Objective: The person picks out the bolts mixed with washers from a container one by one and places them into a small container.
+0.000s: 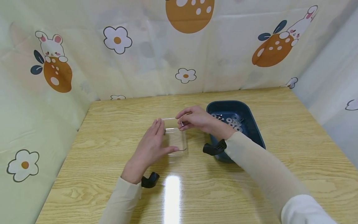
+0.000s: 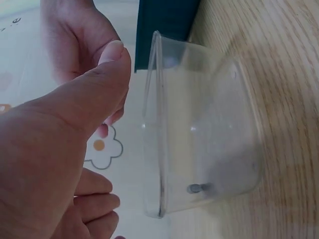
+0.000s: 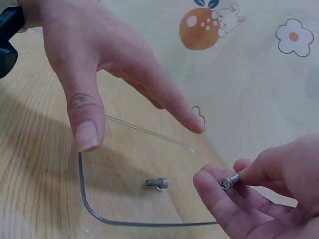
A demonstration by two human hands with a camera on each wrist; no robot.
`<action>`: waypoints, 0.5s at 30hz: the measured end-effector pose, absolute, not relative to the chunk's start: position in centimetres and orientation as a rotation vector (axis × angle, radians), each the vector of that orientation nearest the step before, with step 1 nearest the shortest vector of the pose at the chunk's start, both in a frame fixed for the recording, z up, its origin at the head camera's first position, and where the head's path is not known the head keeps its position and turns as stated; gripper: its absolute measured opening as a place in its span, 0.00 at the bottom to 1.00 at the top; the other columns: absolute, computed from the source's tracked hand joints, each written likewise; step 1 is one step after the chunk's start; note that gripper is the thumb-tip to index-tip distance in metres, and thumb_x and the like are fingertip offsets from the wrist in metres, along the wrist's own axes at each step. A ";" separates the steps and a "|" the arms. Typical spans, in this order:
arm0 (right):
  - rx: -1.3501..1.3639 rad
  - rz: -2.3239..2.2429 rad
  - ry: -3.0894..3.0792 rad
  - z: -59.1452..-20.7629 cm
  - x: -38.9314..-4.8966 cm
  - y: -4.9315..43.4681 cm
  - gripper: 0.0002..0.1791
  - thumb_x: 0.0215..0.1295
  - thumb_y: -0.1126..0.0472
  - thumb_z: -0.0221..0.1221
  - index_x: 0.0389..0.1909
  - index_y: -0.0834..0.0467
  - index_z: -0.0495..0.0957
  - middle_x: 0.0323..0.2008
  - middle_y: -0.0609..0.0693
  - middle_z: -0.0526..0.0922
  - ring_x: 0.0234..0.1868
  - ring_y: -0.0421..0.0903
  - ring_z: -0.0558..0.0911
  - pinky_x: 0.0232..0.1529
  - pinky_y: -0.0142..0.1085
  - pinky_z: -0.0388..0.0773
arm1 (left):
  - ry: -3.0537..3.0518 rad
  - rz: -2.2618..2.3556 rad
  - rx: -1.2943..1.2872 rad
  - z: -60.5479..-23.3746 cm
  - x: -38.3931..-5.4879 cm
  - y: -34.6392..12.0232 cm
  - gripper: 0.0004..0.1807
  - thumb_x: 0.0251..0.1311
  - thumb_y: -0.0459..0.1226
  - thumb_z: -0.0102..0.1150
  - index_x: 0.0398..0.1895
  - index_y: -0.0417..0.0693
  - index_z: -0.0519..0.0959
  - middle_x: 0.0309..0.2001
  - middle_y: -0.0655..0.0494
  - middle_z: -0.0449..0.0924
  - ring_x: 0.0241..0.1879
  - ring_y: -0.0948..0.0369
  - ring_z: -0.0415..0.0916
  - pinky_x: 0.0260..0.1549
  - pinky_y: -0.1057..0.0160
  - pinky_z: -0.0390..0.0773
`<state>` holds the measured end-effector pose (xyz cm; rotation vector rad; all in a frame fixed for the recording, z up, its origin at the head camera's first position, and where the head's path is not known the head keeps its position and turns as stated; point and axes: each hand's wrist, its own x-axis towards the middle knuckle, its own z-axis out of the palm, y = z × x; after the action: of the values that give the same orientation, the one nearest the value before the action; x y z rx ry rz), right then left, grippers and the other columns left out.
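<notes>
Plainly, the right hand [image 1: 195, 119] was closed in a pinch on a small metal screw [image 3: 229, 182], thumb and fingers together on its shank, and held it above the far right part of a clear box [image 1: 178, 141]. Seen from the right wrist, the screw's long axis ran at a slant: the socket head pointed down and left toward the camera, its recess showing, while the shank went up and right into the fingertips. The left hand [image 1: 152, 141] lay along the left side of the box with its fingers straight and its thumb spread well apart from them, reaching over the near edge; it gripped nothing, and it perhaps touched the rim, though the views did not settle that. Inside the box lay a second screw [image 3: 157, 183] on its side, its long axis nearly level across the right wrist view, head to the right and shank to the left. The box stood upright on the wooden table [image 1: 288, 140], its mouth facing up. Just to the right stood a dark blue tray [image 1: 255, 130], partly hidden by the right forearm, with flat washers [image 1: 237, 123] and small metal pieces [image 1: 219, 116] on its floor.
</notes>
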<state>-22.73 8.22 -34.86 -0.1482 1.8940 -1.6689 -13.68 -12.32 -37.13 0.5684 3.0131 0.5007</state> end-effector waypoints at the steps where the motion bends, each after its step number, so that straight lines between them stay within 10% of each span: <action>1: -0.143 -1.671 1.894 -34.9 -22.7 8.0 0.15 0.72 0.70 0.51 0.56 0.69 0.75 0.36 0.55 0.82 0.35 0.45 0.86 0.46 0.40 0.86 | 3.011 0.499 0.561 -37.2 -13.7 -12.4 0.62 0.54 0.64 0.64 0.77 0.32 0.48 0.78 0.36 0.45 0.79 0.45 0.44 0.76 0.49 0.51; 15: -0.145 -1.596 1.926 -36.2 -22.8 5.1 0.18 0.71 0.72 0.52 0.59 0.74 0.71 0.50 0.72 0.80 0.32 0.45 0.86 0.53 0.47 0.83 | 2.956 0.497 0.484 -38.1 -13.9 -12.9 0.62 0.53 0.64 0.65 0.77 0.32 0.48 0.78 0.35 0.46 0.79 0.44 0.43 0.77 0.48 0.50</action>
<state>-22.76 5.11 -36.24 -0.1446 1.9263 -1.5962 -13.91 -12.86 -38.10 0.4844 2.9557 0.4966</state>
